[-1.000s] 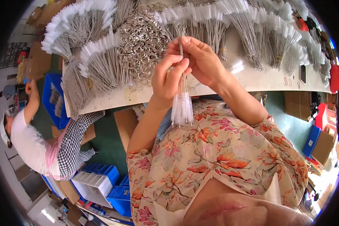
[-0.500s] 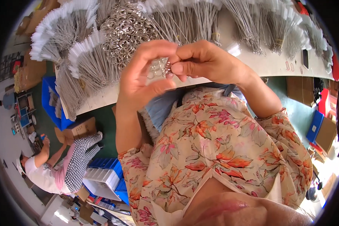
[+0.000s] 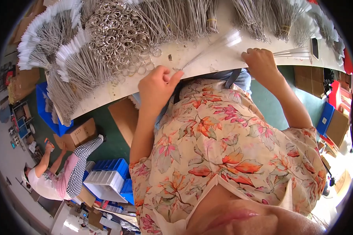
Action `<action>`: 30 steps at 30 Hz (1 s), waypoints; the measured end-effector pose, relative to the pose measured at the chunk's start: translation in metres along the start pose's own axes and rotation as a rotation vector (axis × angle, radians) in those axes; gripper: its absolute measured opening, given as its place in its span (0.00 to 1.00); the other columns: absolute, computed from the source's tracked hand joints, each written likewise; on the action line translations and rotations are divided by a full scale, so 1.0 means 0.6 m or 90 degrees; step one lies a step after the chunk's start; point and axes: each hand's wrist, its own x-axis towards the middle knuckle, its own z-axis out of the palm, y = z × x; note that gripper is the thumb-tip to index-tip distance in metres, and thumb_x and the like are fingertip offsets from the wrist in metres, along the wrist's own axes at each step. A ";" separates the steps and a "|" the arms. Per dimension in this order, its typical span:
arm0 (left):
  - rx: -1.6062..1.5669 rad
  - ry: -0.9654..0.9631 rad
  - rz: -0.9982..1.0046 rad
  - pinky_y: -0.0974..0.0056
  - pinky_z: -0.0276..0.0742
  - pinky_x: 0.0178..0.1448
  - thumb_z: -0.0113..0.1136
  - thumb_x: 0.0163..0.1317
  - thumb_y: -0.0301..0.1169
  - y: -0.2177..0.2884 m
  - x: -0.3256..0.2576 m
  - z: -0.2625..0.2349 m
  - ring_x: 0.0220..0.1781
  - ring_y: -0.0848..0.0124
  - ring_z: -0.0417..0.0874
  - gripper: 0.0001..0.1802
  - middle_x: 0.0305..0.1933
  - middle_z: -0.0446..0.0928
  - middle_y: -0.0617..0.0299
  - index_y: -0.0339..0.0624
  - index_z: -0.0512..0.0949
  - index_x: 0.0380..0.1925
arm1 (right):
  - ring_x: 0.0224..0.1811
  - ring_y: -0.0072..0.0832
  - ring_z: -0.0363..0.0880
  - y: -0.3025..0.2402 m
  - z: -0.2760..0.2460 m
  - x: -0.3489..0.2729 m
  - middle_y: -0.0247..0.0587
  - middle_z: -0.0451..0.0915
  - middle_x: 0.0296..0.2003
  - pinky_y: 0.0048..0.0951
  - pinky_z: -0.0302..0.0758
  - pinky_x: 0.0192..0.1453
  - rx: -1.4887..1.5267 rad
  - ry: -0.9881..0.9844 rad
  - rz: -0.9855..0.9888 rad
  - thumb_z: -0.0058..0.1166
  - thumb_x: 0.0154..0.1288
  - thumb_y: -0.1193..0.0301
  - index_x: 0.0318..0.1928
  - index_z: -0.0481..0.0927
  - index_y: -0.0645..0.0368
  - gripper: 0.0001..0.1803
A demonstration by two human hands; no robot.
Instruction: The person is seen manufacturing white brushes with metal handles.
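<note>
My left hand [image 3: 157, 86] is over the table's near edge, its fingers curled in and its thumb stretched toward the looped end of a wire brush [image 3: 202, 53]. Whether the curled fingers hold anything is hidden. That brush lies slantwise, with blurred white bristles at its far end. Farther right, my right hand [image 3: 259, 64] rests on the table, fingers bent down. Several thin wire brushes [image 3: 292, 52] stick out from its right side, and it appears closed on their hidden ends. Loose metal split rings [image 3: 139, 68] spread from a large heap [image 3: 115, 35] beyond my left hand.
Bundles of wire brushes [image 3: 82, 58] line the table [image 3: 223, 58] on the left and along the back. A dark phone-like slab [image 3: 315, 47] lies at right. Cardboard boxes [image 3: 310, 80] and a blue bin [image 3: 45, 105] stand below. Another person [image 3: 53, 176] is at far left.
My hands were together over the table edge, fingers meeting; now they are apart. The right hand has moved right, and several brushes now lie beside it. The left hand has dropped lower, fingers curled.
</note>
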 end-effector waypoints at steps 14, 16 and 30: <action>-0.450 0.130 0.064 0.71 0.80 0.39 0.56 0.58 0.18 0.047 0.003 -0.078 0.36 0.73 0.81 0.04 0.40 0.78 0.55 0.34 0.77 0.33 | 0.28 0.33 0.79 -0.166 -0.041 0.130 0.36 0.80 0.34 0.32 0.75 0.32 0.607 0.208 -0.281 0.57 0.55 0.69 0.32 0.82 0.54 0.04; -0.416 0.091 0.154 0.72 0.79 0.41 0.57 0.57 0.18 0.037 0.001 -0.099 0.36 0.73 0.81 0.09 0.43 0.77 0.53 0.35 0.79 0.38 | 0.27 0.32 0.79 -0.165 -0.047 0.132 0.37 0.80 0.32 0.31 0.74 0.31 0.692 0.182 -0.335 0.57 0.55 0.69 0.33 0.82 0.54 0.06; -0.456 -0.088 0.199 0.72 0.79 0.43 0.55 0.53 0.15 0.042 0.005 -0.153 0.43 0.71 0.80 0.14 0.46 0.75 0.50 0.33 0.79 0.40 | 0.24 0.13 0.69 -0.160 -0.070 0.122 0.29 0.79 0.31 0.16 0.68 0.28 1.013 -0.286 -0.218 0.55 0.63 0.68 0.37 0.80 0.63 0.10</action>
